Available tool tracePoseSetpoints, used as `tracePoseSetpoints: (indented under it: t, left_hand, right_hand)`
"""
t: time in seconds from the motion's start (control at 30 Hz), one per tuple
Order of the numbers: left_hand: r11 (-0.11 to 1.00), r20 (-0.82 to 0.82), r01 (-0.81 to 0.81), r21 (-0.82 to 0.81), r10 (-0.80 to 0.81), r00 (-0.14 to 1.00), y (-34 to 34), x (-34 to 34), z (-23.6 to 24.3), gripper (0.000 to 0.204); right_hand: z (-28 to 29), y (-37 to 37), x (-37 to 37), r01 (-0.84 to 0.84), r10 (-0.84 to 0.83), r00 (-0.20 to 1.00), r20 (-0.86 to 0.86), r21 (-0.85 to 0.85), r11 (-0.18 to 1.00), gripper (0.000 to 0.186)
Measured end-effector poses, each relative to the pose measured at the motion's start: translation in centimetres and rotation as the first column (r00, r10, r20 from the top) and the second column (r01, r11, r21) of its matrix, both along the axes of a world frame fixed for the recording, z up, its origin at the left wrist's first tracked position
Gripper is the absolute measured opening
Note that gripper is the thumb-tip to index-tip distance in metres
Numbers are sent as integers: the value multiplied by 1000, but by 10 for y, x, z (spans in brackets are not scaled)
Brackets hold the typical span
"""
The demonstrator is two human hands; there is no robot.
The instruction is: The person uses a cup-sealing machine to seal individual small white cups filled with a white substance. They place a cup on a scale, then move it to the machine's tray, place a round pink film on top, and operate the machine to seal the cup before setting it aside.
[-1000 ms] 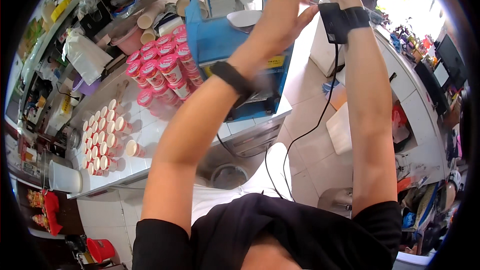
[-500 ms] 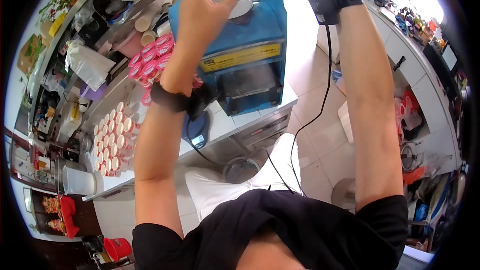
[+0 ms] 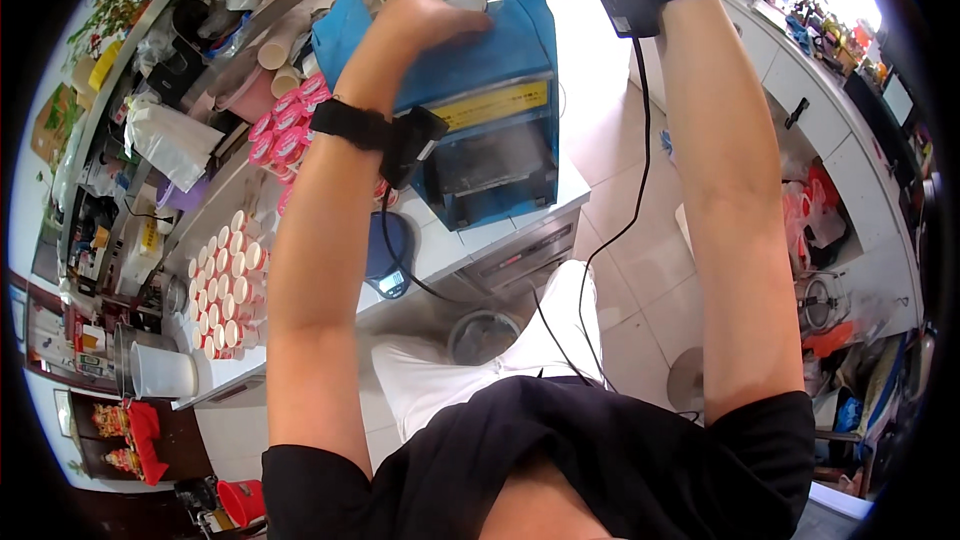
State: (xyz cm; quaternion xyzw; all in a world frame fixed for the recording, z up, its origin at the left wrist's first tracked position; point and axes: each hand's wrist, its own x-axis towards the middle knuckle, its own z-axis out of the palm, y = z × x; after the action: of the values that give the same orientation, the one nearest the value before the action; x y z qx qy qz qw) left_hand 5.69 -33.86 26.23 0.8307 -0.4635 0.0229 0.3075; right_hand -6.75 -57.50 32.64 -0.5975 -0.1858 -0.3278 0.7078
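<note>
Blue machine (image 3: 490, 68): upright on the counter, close to its right end; yellow strip (image 3: 500, 104) across the front, dark opening below it.
White dish (image 3: 468, 3): on top of the machine, partly covered by the left hand.
Counter (image 3: 440, 248): white tile, runs from the machine down to the left.
Scale (image 3: 388, 245): dark blue, small display, near the counter's front edge, just left of the machine.
Pink-lidded cups (image 3: 287, 126): clustered left of the machine, partly behind the left forearm.
Open cups (image 3: 232, 285): tight rows further left, white inside, red on the sides.
White bucket (image 3: 165, 372): at the counter's far left end.
Shelf side: crowded — white bag (image 3: 170, 135), pink tub (image 3: 250, 90).
Floor (image 3: 640, 315): pale tiles; grey bin (image 3: 483, 337) by the person's legs, red bucket (image 3: 240, 503) lower left.
Right side: white cabinet (image 3: 815, 130) with a black handle, clutter along its top.
Left hand (image 3: 432, 15): over the machine top, arm reaching forward; fingers part curled, thumb spread from them, dish between — can't tell if it's gripped.
Right hand: past the upper edge, arm stretched forward; can't tell finger state or hold.
Wrists: black box (image 3: 412, 148) strapped on the left, another on the right, cables trailing down.
</note>
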Motion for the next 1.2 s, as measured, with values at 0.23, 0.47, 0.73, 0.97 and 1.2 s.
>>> tracePoseSetpoints:
  t: [0.23,0.47,0.73,0.97,1.2]
  left_hand:
    - [999,63,-47,-1,47,997,1,-4,-3,99]
    - [996,-8,83,19,-83,997,3,-1,7,96]
    - [1000,31,5,0,-5,1000,-6,3,-4,95]
    - [1000,-2,-23,-6,23,1000,-5,3,-3,89]
    - [1000,18,-11,-19,11,1000,-3,11,-6,90]
  right_hand:
    - [0,1,2,1,-1,1000,-3,-6,1000,14]
    - [0,6,3,-1,1,1000,-2,-14,1000,12]
    - [-1,7,3,14,-14,1000,-7,-26,1000,10]
    - [0,11,4,16,-17,1000,-14,-35,999,10]
    - [-1,12,6,25,-26,999,-21,-51,998,10]
